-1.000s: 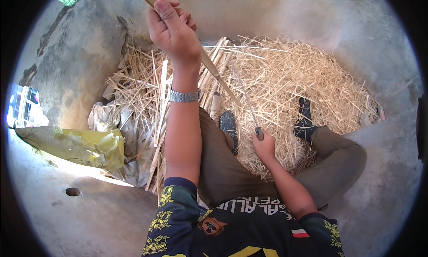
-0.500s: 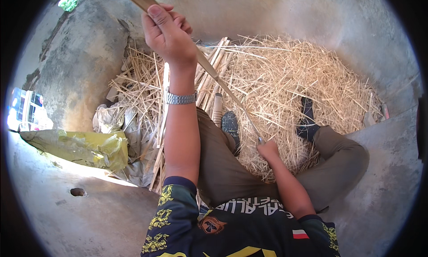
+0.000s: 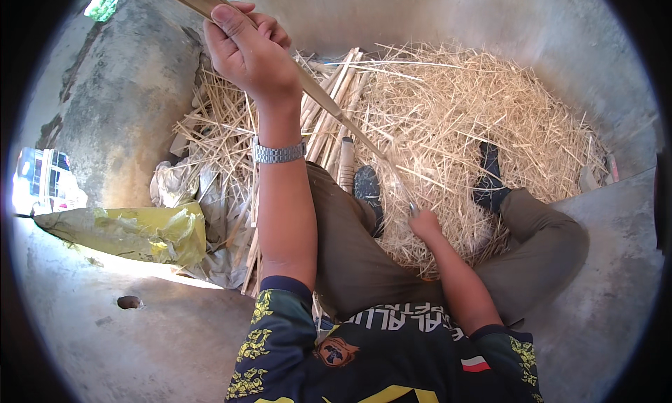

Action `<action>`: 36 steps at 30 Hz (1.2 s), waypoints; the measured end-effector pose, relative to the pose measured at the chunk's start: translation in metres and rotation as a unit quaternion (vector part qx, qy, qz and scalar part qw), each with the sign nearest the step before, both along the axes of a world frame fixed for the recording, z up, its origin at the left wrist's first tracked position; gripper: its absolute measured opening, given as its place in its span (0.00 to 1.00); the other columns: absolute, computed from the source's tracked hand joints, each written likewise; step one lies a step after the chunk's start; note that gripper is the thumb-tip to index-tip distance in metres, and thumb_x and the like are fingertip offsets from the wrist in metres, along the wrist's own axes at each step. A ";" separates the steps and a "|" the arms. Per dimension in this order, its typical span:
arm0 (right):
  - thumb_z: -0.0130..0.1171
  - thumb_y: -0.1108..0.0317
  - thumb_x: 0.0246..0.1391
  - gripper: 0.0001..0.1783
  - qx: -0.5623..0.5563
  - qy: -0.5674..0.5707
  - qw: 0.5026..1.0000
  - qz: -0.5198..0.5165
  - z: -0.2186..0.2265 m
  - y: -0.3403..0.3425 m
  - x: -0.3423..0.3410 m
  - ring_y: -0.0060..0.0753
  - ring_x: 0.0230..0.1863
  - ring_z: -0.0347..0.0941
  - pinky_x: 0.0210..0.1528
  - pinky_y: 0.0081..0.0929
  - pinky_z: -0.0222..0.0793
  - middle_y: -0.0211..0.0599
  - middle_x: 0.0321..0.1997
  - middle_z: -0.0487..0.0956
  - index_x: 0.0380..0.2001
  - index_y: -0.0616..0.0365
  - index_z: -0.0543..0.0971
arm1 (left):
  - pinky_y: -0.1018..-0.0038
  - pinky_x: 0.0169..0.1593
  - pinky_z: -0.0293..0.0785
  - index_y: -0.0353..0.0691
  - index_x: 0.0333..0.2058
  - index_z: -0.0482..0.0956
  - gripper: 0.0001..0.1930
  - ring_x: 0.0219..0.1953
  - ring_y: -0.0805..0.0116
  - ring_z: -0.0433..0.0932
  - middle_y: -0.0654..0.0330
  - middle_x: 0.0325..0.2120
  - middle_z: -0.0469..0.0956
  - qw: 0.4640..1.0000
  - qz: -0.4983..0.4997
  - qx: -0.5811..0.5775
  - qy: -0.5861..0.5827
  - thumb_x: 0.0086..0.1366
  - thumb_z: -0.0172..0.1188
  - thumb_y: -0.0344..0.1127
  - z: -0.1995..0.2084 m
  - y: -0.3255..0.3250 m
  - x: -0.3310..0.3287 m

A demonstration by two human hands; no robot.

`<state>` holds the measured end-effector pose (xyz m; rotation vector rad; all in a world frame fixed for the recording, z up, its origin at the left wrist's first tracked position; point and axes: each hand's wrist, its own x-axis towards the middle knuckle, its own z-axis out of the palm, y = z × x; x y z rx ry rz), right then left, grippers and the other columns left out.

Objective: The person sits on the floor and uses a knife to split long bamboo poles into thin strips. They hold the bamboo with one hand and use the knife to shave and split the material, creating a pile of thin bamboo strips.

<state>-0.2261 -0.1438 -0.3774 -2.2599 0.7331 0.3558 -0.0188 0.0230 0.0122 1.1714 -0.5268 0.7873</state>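
Note:
My left hand (image 3: 253, 53) is raised at the upper left, fingers closed round a long flat bamboo strip (image 3: 323, 99). The strip slants from the top edge down to the right, toward my lap. My right hand (image 3: 425, 226) is low between my legs, closed on the handle end of a thin-bladed knife (image 3: 413, 208). Its blade lies in line with the strip's lower end; where the two meet is blurred. A metal wristwatch (image 3: 278, 152) circles my left wrist.
Pale shavings (image 3: 448, 116) heap around my dark-shod feet. Several bamboo strips (image 3: 339, 88) lie at the left, near a ribbed pale handle (image 3: 346, 165). A yellow plastic sack (image 3: 150, 234) lies further left. A grey concrete wall (image 3: 448, 15) curves around; a hole (image 3: 129, 302) shows lower left.
My left hand has shifted a little up and left along with the bamboo strip. My right hand has moved slightly up and right. The whole view has also shifted slightly.

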 end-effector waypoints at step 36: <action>0.67 0.60 0.58 0.30 -0.042 -0.113 0.991 -0.059 0.225 -0.020 -0.307 0.53 0.50 0.77 0.54 0.38 0.71 0.54 0.49 0.78 0.57 0.68 0.73 | 0.75 0.26 0.57 0.29 0.33 0.69 0.18 0.20 0.71 0.62 0.59 0.19 0.65 0.998 -0.060 -0.008 -0.032 0.75 0.49 0.41 -0.004 0.011 -0.003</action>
